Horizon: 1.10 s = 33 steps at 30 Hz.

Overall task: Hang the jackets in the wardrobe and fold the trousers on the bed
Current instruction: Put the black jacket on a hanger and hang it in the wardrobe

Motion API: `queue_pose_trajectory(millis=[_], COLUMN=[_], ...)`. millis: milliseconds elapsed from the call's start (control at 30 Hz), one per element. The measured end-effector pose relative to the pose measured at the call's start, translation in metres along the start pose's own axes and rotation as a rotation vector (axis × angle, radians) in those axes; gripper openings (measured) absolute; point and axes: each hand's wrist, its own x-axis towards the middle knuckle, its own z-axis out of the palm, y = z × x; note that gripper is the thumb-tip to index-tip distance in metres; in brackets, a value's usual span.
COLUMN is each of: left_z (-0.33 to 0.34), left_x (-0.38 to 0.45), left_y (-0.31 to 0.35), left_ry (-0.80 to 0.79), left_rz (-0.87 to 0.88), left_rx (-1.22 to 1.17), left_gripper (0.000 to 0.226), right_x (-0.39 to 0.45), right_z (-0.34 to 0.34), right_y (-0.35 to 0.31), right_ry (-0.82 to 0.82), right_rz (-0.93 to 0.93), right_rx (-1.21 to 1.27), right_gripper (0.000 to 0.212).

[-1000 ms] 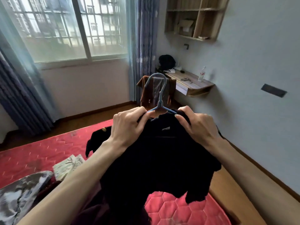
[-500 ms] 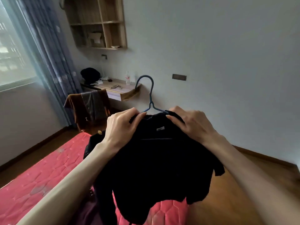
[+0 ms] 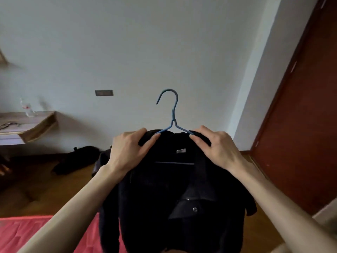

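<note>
Nearest, below both forearms, a corner of the red quilted mattress (image 3: 45,232) shows at lower left. Above it, the black fleece jacket with a snap-button collar (image 3: 175,194) hangs on the thin blue wire hanger (image 3: 173,114), held up in front of the chest. The left hand (image 3: 127,150) grips the jacket's left shoulder, fingers curled over the fabric; the right hand (image 3: 217,147) grips the right shoulder likewise — neither is released. The hook stands upright between them, free.

Since a second ago the view has swung from the window, past the wall-mounted wooden desk (image 3: 34,126), now far left of the left hand, to a dark red-brown wooden door panel (image 3: 300,125) beyond the right hand. Judgement: the jacket is hangered and being carried toward the wardrobe — hanging not yet done.
</note>
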Motion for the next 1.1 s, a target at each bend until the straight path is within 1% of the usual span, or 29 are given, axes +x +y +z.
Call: queue_pose_trajectory(millis=[100, 233, 333, 500, 667, 867, 967, 1033, 1100], left_z=[0.050, 0.101, 0.132, 0.175, 0.209, 0.243, 0.258, 0.264, 0.268], left_x=[0.026, 0.053, 0.070, 0.097, 0.128, 0.147, 0.156, 0.162, 0.167], left_y=[0.050, 0.108, 0.145, 0.205, 0.270, 0.350, 0.384, 0.406, 0.427], left_ry=[0.012, 0.032, 0.053, 0.069, 0.045, -0.007, -0.018, -0.029, -0.041], left_rz=[0.044, 0.109, 0.176, 0.243, 0.400, 0.487, 0.519, 0.535, 0.559], left_rx=[-0.098, -0.171, -0.206, -0.304, -0.420, -0.651, -0.751, -0.813, -0.877], left_gripper=[0.057, 0.051, 0.050, 0.047, 0.048, 0.046, 0.048, 0.051, 0.051], right_x=[-0.024, -0.047, -0.060, -0.081, -0.109, -0.144, -0.157, -0.165, -0.173], right_z=[-0.045, -0.098, -0.130, -0.182, -0.236, -0.296, -0.318, -0.333, -0.349], right_y=[0.045, 0.089, 0.116, 0.149, 0.171, 0.176, 0.175, 0.173, 0.168], right_ry=[0.046, 0.102, 0.137, 0.181, 0.180, 0.229, 0.212, 0.198, 0.221], right_rz=[0.056, 0.085, 0.093, 0.146, 0.264, 0.391, 0.463, 0.526, 0.542], right_rx=[-0.095, -0.216, -0.292, -0.429, -0.577, -0.752, -0.846, -0.936, -1.076], right_gripper=[0.041, 0.037, 0.034, 0.036, 0.037, 0.038, 0.039, 0.042, 0.042])
